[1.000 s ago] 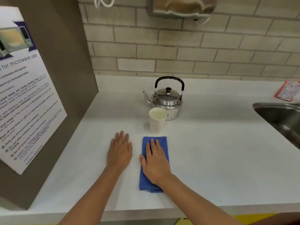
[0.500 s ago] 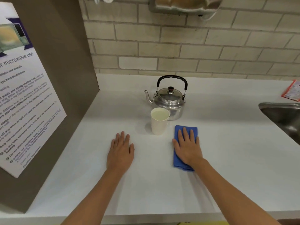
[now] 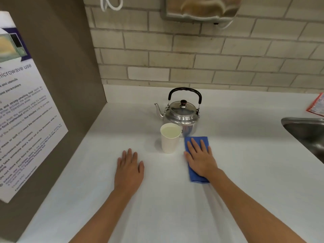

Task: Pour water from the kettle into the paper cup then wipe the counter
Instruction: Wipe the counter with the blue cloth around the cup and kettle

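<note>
The sink is cut off by the right edge, as is a red packet lying behind it; a metal fixture on the brick wall is cut off at the top, and its kind cannot be told. The poster on the brown side panel is cropped at the left, only "microwave use" being readable (the smaller print is blurred). The paper cup hides the lower front of the kettle, which stands upright with lid on and spout to the left; the cup is filled with liquid. The blue cloth lies just right of the cup, its far edge near the kettle's base, its middle covered by the right hand, pressed flat with fingers spread. The left hand rests flat on the bare white bench, fingers nearly together, holding nothing.
</note>
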Available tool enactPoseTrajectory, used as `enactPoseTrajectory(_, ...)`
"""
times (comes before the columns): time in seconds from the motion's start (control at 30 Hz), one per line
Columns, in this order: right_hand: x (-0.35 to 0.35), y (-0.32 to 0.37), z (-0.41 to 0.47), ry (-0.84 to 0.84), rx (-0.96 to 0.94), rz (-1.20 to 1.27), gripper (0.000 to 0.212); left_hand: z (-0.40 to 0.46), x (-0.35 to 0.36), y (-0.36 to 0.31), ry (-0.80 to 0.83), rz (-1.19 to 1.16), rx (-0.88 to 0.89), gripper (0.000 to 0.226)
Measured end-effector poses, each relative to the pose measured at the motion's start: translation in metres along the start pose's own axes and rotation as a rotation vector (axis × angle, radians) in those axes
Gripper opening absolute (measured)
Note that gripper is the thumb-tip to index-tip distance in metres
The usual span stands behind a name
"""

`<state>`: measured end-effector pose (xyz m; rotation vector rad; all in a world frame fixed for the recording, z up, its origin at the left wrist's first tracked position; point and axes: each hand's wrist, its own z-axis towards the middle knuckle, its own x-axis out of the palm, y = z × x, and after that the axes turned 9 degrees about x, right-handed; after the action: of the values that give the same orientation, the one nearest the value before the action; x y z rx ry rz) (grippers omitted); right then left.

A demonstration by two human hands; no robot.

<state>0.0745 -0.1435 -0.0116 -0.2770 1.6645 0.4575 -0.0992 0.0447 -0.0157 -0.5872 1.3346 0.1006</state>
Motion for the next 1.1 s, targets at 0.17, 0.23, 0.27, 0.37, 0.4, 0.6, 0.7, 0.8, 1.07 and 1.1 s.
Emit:
enactPoseTrajectory(0.17, 0.014, -0.008, -0.039, -0.001, -0.228, 0.045, 0.057, 0.014, 0.004, -0.027, -0.018, -0.031, 0.011, 0.051)
enactPoseTrajectory(0.23, 0.008, -0.036, -0.036, -0.012, -0.234, 0.043, 0.053, 0.021, 0.006, -0.035, -0.010, -0.054, 0.028, 0.050)
enactPoseTrajectory(0.27, 0.003, -0.049, -0.028, -0.018, -0.206, 0.031, 0.051, 0.023, 0.008, -0.038, -0.005, -0.062, 0.030, 0.049)
enactPoseTrajectory(0.37, -0.013, -0.063, 0.000, 0.011, -0.061, 0.002, 0.052, 0.023, 0.011, -0.040, 0.005, -0.075, 0.010, 0.049)
enactPoseTrajectory(0.4, -0.014, -0.058, 0.006, 0.012, -0.029, 0.003, 0.053, 0.022, 0.013, -0.040, -0.001, -0.067, 0.003, 0.049)
enactPoseTrajectory(0.6, 0.006, -0.042, -0.027, -0.037, -0.185, 0.003, 0.057, 0.021, 0.020, -0.043, -0.063, -0.020, -0.009, 0.049)
enactPoseTrajectory(0.7, 0.002, -0.073, -0.026, -0.043, -0.247, -0.002, 0.054, 0.021, 0.021, -0.041, -0.070, -0.016, -0.003, 0.049)
enactPoseTrajectory(0.8, -0.011, -0.100, 0.008, -0.047, -0.097, -0.004, 0.052, 0.020, 0.021, -0.041, -0.084, -0.027, -0.001, 0.048)
enactPoseTrajectory(1.07, -0.018, -0.060, 0.055, 0.001, -0.017, 0.002, 0.055, 0.021, 0.021, -0.042, -0.088, -0.007, -0.007, 0.048)
enactPoseTrajectory(1.1, -0.015, -0.057, 0.048, -0.007, -0.056, -0.005, 0.055, 0.020, 0.020, -0.042, -0.092, -0.011, -0.008, 0.048)
